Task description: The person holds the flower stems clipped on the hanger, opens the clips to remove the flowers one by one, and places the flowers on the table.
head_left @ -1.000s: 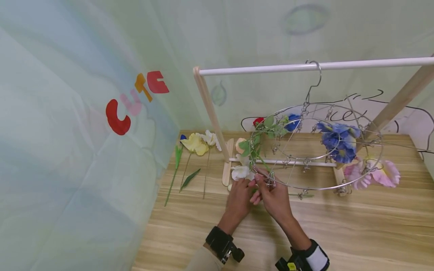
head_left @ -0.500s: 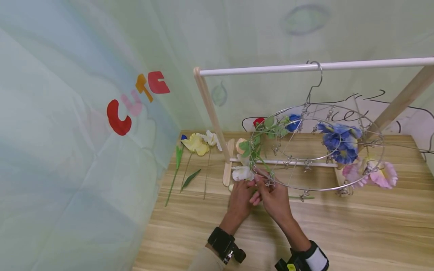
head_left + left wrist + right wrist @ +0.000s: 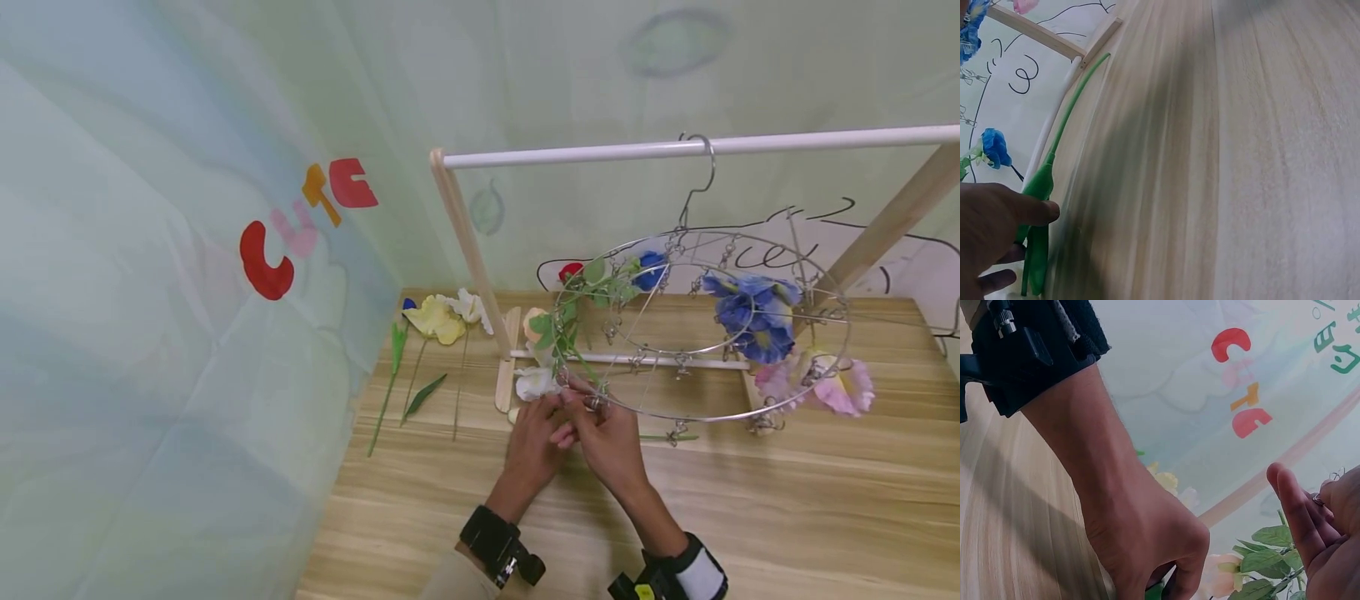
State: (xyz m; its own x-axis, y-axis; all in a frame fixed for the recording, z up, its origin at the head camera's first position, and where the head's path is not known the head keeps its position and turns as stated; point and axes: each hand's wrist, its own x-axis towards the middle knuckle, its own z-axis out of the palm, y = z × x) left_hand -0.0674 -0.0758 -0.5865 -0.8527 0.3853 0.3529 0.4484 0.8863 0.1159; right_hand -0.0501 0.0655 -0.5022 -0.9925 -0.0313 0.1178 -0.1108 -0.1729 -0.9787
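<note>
Gripping a green leafy stem (image 3: 1040,182) at the lower left of the left wrist view, the left hand (image 3: 534,446) has its thumb clamped over the leaves, with the fingers curled behind; the bare end of the stem curves toward the upper left of that frame. Right hand (image 3: 615,446), just beside it at the lower centre of the head view: thumb and forefinger pinched together on a small metal clip (image 3: 597,402) at the near edge of a wire ring hanger (image 3: 697,418). The other right fingers are bent. Whether stem and clip touch, I cannot tell; the hands cover that spot. The hanger hangs by its hook from a white bar (image 3: 562,153). Along the ring's left side: a red flower (image 3: 571,272), a blue rose (image 3: 651,272) and green leaves. Right of centre, large blue petals (image 3: 753,315), with a pink flower (image 3: 851,387) lower right. A white flower (image 3: 534,383) sits near the left fingertips. On the wooden table (image 3: 750,508), left of the frame's centre: a yellow flower (image 3: 435,320) and a loose leaf (image 3: 425,396).
</note>
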